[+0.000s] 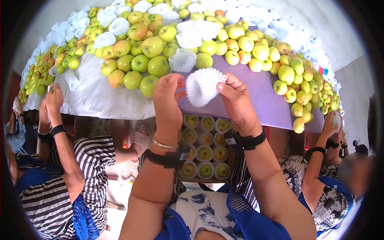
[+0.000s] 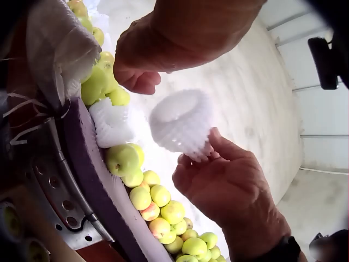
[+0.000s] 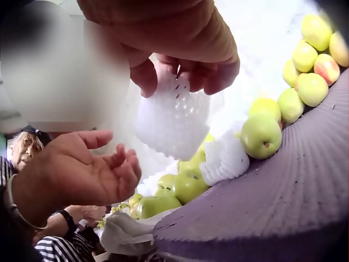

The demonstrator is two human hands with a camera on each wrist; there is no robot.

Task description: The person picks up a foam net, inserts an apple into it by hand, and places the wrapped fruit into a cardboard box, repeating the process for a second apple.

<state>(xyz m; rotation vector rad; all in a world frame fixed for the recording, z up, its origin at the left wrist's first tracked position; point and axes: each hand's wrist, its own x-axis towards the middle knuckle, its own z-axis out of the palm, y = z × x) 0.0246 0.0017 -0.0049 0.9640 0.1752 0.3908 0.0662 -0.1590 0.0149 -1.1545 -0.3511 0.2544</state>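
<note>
Foam net (image 1: 203, 87) pinched at one side by the thumb and fingers of the right hand (image 1: 239, 100), held up above the purple mat (image 1: 262, 94). Left hand (image 1: 168, 100): empty, fingers loosely bent, near the net but apart from it. Beyond — piled apples (image 1: 153, 47), green to yellow (some blushed red), with loose nets (image 1: 182, 60) among them. Below — box (image 1: 200, 180) of apples, each seated in a net. Seated to the left: striped-clothed person (image 1: 52, 196).
</note>
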